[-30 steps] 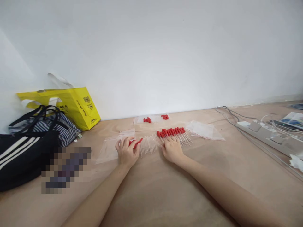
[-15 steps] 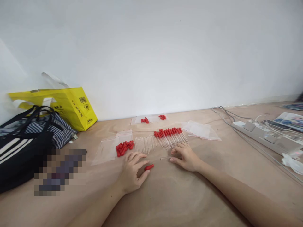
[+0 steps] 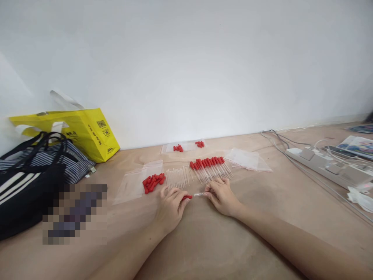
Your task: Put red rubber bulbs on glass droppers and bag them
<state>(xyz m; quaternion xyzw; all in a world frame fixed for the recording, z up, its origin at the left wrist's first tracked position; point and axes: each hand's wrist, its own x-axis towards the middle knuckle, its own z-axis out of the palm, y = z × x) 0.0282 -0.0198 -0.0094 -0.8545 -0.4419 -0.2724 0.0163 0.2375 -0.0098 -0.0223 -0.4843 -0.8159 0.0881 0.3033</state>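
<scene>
Left hand [image 3: 171, 206], which I watch remotely, pinching a red bulb [image 3: 188, 197]; right hand [image 3: 223, 197] gripping a clear tube [image 3: 199, 194], its free end facing the bulb across a narrow gap, both on my side of a row of red-topped tubes [image 3: 208, 163]

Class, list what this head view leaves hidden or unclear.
Head view:
One end of the red cap: covered by the left hand.
One end of the clear tube: behind the right hand.
Left part of the black bag: cut off by picture edge.
Whatever the pixelated patch covers: masked by blocks.
</scene>
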